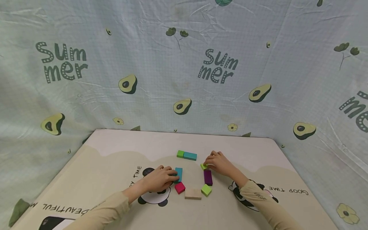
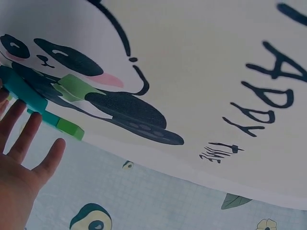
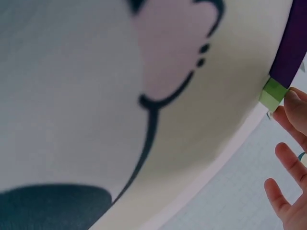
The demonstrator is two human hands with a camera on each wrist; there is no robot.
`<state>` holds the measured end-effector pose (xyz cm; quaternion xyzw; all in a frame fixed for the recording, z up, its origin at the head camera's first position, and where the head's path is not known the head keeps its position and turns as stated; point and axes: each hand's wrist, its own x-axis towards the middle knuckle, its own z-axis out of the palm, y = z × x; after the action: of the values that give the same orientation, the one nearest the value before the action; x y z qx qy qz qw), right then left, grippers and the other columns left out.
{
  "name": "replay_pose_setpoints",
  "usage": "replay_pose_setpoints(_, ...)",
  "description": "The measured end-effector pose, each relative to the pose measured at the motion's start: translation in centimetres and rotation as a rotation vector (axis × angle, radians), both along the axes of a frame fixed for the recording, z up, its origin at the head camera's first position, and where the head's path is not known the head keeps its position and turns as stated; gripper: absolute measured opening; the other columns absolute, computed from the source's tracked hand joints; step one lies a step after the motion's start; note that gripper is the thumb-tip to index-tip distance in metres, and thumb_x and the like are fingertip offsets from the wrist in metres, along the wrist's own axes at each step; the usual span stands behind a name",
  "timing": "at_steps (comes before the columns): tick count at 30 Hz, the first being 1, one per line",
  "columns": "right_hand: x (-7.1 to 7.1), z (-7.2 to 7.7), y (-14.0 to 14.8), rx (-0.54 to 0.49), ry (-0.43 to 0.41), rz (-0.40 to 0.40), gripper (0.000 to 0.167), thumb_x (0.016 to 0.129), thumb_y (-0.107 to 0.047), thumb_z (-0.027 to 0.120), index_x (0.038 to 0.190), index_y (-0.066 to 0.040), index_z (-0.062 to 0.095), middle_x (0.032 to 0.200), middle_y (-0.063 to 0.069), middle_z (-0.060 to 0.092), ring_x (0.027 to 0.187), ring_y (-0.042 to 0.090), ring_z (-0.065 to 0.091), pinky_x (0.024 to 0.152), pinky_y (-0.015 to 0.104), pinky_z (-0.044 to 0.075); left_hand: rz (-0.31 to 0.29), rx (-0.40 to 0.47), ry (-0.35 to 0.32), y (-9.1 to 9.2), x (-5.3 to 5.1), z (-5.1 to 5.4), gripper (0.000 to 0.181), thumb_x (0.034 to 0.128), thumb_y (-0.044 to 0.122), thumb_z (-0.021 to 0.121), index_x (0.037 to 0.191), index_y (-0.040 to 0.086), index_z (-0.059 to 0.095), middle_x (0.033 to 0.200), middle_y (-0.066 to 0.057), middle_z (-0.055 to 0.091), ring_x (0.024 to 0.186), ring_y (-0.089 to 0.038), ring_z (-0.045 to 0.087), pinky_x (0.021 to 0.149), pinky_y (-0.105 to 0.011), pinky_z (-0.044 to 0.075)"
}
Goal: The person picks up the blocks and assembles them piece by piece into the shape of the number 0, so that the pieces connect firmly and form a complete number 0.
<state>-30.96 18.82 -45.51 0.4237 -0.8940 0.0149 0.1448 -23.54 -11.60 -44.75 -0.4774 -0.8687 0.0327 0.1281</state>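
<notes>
In the head view the left hand point(image 1: 161, 179) touches a blue block point(image 1: 179, 174) with its fingertips, the other fingers spread; the left wrist view shows those fingers point(image 2: 21, 139) beside the blue block point(image 2: 24, 90). The right hand point(image 1: 220, 163) pinches a small green block point(image 1: 203, 166) at the far end of a purple block point(image 1: 208, 178). In the right wrist view, thumb and a finger of the right hand point(image 3: 293, 124) hold the green block point(image 3: 274, 94) against the purple block point(image 3: 289, 48). A red block point(image 1: 180, 187) lies near the blue one's lower end.
A green block point(image 1: 180, 154) and a blue block point(image 1: 190, 156) lie end to end farther back. Nearer the person are a wooden block point(image 1: 193, 193) and a yellow-green block point(image 1: 206, 190). A printed cloth point(image 1: 155, 64) hangs behind the table point(image 1: 161, 140).
</notes>
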Motion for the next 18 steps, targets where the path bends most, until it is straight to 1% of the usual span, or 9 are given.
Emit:
replay_pose_setpoints(5, -0.15, -0.25, -0.06, 0.012, 0.023, 0.007, 0.012, 0.079, -0.022, 0.065, 0.089, -0.026, 0.068, 0.091, -0.011, 0.067, 0.082, 0.009, 0.045, 0.071, 0.03, 0.035, -0.002, -0.004, 0.003, -0.07, -0.13, 0.04, 0.028, 0.0868, 0.025, 0.055, 0.114, 0.022, 0.061, 0.113, 0.002, 0.06, 0.101, -0.017, 0.053, 0.078, -0.034, 0.043)
replay_pose_setpoints(12, -0.06, -0.33, 0.05, 0.005, 0.044, 0.026, 0.012, 0.078, -0.02, 0.067, 0.089, -0.025, 0.068, 0.091, -0.01, 0.067, 0.08, 0.009, 0.045, 0.068, 0.028, 0.034, -0.007, 0.022, -0.031, 0.01, -0.19, 0.06, 0.027, 0.087, 0.023, 0.054, 0.113, 0.02, 0.062, 0.113, 0.001, 0.06, 0.102, -0.018, 0.053, 0.078, -0.035, 0.043)
replay_pose_setpoints(18, -0.11, -0.15, 0.01, 0.005, 0.047, 0.031, 0.012, 0.078, -0.022, 0.066, 0.088, -0.025, 0.068, 0.091, -0.01, 0.067, 0.079, 0.009, 0.045, 0.067, 0.028, 0.034, 0.012, 0.057, -0.067, 0.22, -0.26, 0.02, 0.025, 0.0876, 0.021, 0.053, 0.111, 0.018, 0.062, 0.111, 0.002, 0.06, 0.102, -0.017, 0.052, 0.079, -0.033, 0.043)
